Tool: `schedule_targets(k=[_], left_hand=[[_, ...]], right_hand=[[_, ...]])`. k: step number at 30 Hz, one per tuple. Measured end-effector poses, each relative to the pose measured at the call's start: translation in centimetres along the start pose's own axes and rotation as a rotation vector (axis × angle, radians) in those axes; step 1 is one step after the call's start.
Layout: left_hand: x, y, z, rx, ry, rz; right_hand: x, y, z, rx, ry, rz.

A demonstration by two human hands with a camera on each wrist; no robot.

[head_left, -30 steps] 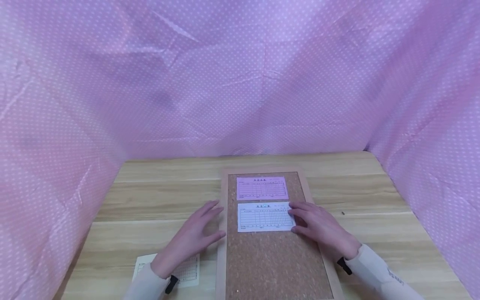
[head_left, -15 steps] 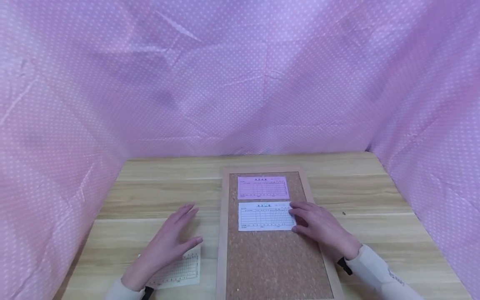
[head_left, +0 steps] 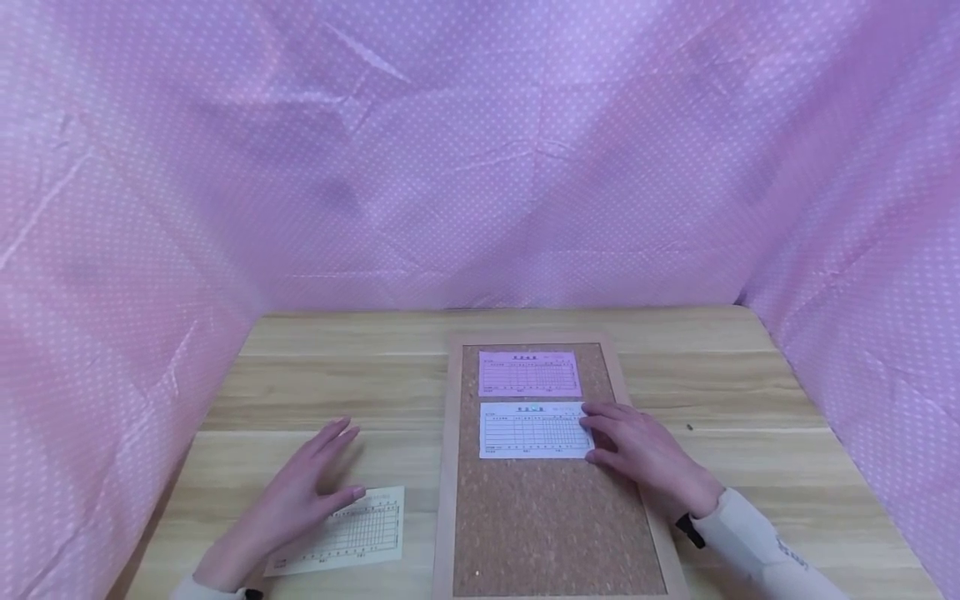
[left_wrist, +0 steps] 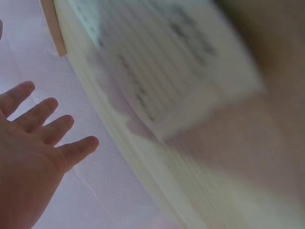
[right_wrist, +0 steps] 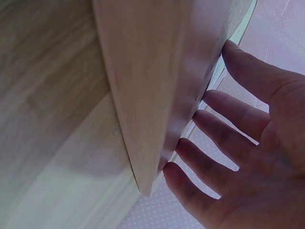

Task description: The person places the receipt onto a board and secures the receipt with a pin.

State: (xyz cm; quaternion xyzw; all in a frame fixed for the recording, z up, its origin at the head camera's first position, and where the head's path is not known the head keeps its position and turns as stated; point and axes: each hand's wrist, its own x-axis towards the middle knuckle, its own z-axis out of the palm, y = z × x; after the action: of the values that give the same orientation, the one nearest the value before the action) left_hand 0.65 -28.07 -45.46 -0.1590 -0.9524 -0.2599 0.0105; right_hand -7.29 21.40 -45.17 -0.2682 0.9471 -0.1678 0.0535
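On the framed cork board (head_left: 555, 529) lies a white printed form slip (head_left: 525, 433), with a small bluish-green spot at its top edge. My right hand (head_left: 648, 450) rests its fingertips at that slip's right edge, fingers extended and spread. In the right wrist view, the fingertips of this hand (right_wrist: 267, 183) line up along the far side of the wooden frame (right_wrist: 143, 86). My left hand (head_left: 285, 500) hovers with fingers spread over a pale yellowish form slip (head_left: 375, 529) on the table, covering its left part. The left wrist view shows nothing in this hand (left_wrist: 33, 152).
A pink form slip (head_left: 528, 375) lies above the white one on the board. The wooden table (head_left: 345, 358) extends on both sides of the frame, with a tiny dark speck (head_left: 690, 427) to the right. Pink dotted cloth (head_left: 480, 167) hangs around the back and sides.
My left hand has moved left and toward me, away from the board's left edge, uncovering more of the yellowish slip's right part. My right hand stays at the white slip's edge.
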Motion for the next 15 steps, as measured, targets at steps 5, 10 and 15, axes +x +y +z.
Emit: schedule_targets(k=[5,10,15], left_hand=[[-1.1,-1.2,-0.4,-0.01,0.01,-0.015],[-2.1,-2.2,-0.9,-0.011,0.012,-0.037],[-3.1,-3.3,-1.4,0.041,0.014,-0.044]], right_hand=[[0.0,0.0,0.0,-0.006,0.002,-0.009],[0.0,-0.1,-0.1,-0.004,0.001,-0.009],[0.1,-0.1,-0.1,-0.005,0.002,-0.01]])
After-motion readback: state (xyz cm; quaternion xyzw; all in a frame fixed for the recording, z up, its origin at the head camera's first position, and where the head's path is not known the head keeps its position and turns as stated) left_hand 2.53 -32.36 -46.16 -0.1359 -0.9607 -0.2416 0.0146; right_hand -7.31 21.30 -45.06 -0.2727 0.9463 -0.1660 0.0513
